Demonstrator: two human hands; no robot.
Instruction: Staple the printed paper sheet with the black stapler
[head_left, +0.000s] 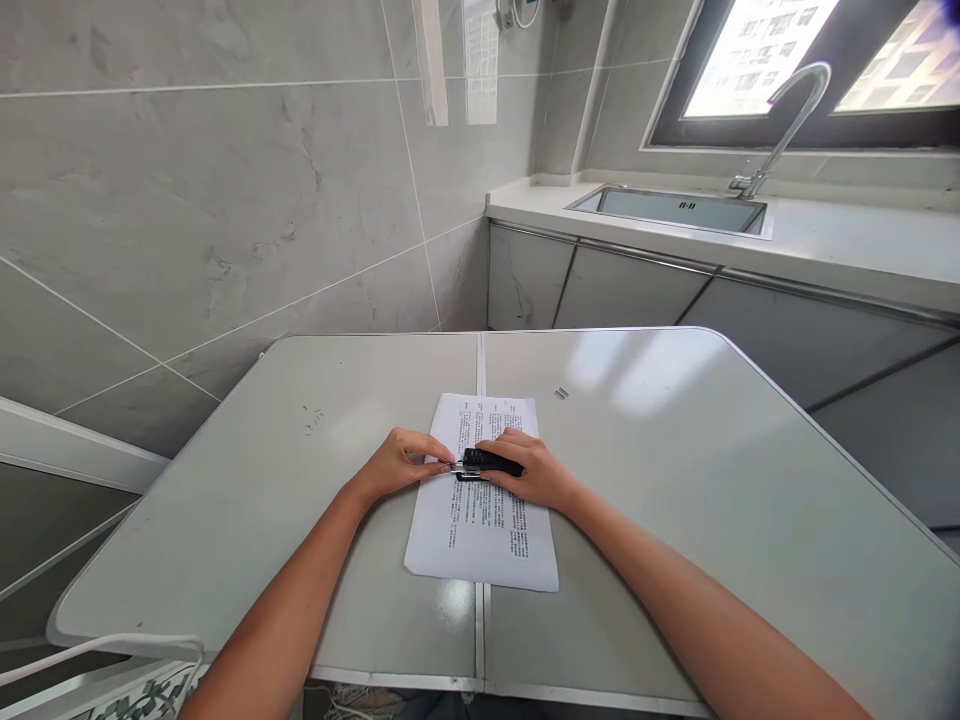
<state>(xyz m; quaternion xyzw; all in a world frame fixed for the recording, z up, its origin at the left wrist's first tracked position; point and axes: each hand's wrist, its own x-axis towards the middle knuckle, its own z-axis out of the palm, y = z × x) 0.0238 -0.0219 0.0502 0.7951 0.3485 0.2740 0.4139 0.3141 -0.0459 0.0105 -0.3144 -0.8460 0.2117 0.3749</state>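
A black stapler (491, 461) lies sideways over printed sheets of paper (495, 545), its metal front end pointing left. My right hand (536, 472) is closed round the black body, thumb on the near side. The thumb and fingers of my left hand (409, 460) pinch at the metal front end. Whether a small staple strip is between those fingertips is too small to make out. The paper lies flat across the table's centre seam, its text running towards me.
Short staple strips (562, 393) lie on the white table (637, 520) beyond the paper to the right. Several loose staples (313, 420) are scattered at the left. A white cable (97, 645) crosses the near left corner. Behind stands a counter with a sink (667, 208) and a faucet (787, 130).
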